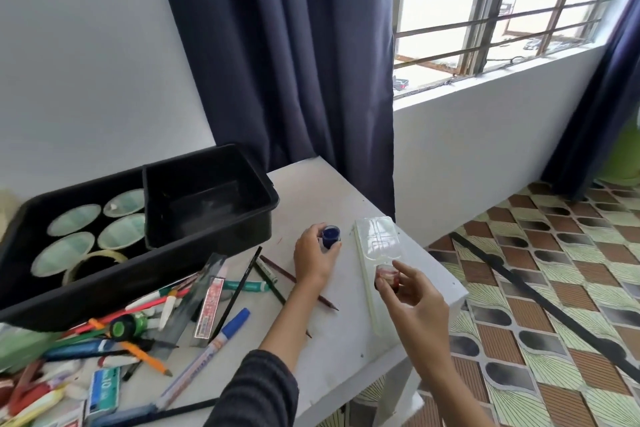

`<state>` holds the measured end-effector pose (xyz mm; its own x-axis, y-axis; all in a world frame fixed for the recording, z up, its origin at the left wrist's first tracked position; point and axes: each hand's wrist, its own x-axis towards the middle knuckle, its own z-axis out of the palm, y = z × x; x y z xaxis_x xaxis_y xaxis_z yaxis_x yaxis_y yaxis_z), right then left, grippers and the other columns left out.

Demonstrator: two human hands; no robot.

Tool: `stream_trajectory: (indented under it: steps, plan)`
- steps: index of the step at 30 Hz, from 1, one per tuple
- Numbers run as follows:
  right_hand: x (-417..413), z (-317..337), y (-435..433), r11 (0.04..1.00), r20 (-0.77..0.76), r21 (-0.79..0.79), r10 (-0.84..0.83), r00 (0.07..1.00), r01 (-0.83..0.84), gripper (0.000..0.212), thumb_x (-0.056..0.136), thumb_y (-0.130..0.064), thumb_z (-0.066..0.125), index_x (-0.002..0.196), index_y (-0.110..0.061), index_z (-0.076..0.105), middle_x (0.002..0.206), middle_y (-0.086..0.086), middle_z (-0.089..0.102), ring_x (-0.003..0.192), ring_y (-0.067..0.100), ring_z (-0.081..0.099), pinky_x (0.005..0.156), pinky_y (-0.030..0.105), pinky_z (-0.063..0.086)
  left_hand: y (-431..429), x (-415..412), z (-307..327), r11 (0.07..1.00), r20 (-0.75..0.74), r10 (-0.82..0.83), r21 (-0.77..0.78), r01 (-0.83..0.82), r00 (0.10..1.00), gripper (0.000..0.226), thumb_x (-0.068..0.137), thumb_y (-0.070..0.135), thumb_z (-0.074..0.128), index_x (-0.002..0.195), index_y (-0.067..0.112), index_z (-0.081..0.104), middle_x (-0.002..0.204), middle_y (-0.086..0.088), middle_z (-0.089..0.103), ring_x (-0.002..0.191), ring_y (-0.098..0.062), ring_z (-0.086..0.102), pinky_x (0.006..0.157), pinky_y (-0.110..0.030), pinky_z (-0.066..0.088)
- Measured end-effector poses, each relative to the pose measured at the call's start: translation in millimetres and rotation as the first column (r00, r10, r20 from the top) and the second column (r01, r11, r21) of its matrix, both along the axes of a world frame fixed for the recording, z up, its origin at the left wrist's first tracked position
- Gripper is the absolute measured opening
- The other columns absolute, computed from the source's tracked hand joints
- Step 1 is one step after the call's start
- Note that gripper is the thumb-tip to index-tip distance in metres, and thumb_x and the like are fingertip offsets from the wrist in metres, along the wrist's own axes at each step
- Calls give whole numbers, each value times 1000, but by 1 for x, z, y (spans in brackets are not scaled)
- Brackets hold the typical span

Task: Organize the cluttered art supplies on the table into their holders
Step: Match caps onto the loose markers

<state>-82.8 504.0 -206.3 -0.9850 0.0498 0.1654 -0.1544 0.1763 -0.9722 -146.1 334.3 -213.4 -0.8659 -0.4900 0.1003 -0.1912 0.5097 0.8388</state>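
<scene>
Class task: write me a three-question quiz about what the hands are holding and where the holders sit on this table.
1. True or false: the left hand grips a blue paint pot.
2. The pot pinched by the right hand is: A green, B red, C yellow.
3. Fill in: seen from the camera, the clear plastic tray lies to the ___ of the black bin.
Key: 1 true; 2 B; 3 right.

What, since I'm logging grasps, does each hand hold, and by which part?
The left hand grips the blue paint pot round its sides; the right hand pinches the red paint pot by its sides.
</scene>
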Motion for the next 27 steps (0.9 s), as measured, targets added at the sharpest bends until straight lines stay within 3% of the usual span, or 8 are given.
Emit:
stream_trajectory:
  steps: [4, 7, 10, 15, 21, 27]
  plan:
    - [12, 2, -20, 996, -11, -6, 83, 996, -83, 39, 80, -24, 72, 118, -21, 61, 91, -8, 69, 84, 4, 64, 76, 20, 53, -4, 34, 10, 996, -70, 43, 81, -37, 997, 40, 83, 15, 69, 121, 10, 55, 116, -4, 56, 99, -11, 56, 75, -7, 42]
    - [25, 6, -38, 990, -17, -34, 138, 990, -139, 38, 83, -24, 69, 120, -21, 59, 91, -6, 68, 81, 0, 63, 72, 13, 50, -7, 64, 19, 984, -88, 38, 179, -22, 995, 42, 87, 14, 64, 126, 10, 50, 120, -2, 48, 90, -4, 54, 64, 2, 42]
    - [43, 6, -57, 977, -8, -79, 198, 980, -198, 38, 87, -30, 62, 125, -23, 55, 95, -2, 67, 87, 5, 63, 74, 15, 50, -12, 98, 28, 961, -122, 65, 276, -29, 990, 42, 88, 17, 63, 128, 13, 50, 120, -4, 49, 85, 0, 56, 67, 0, 43]
    - [85, -2, -90, 943, 37, -123, 316, 948, -309, 35, 88, -31, 61, 122, -28, 54, 103, 3, 63, 91, 15, 62, 80, 29, 53, -29, 168, 40, 951, -203, 125, 303, -59, 971, 30, 90, 26, 60, 120, 22, 56, 108, 2, 58, 97, -8, 58, 74, -4, 43]
    - [136, 10, -125, 895, 48, -196, 417, 908, -401, 29, 82, -24, 71, 106, -24, 55, 93, -5, 66, 76, 3, 64, 63, 15, 51, -50, 250, 50, 924, -207, 232, 352, -149, 950, 39, 88, 33, 60, 126, 28, 51, 117, 8, 55, 102, -2, 56, 75, -6, 46]
    - [187, 16, -161, 834, 24, -200, 528, 849, -513, 22, 79, -21, 74, 96, -24, 60, 88, -4, 67, 75, 7, 65, 68, 24, 54, -74, 322, 42, 835, -233, 444, 458, -305, 865, 32, 82, 26, 70, 112, 23, 59, 107, 4, 65, 92, -4, 63, 75, -15, 51]
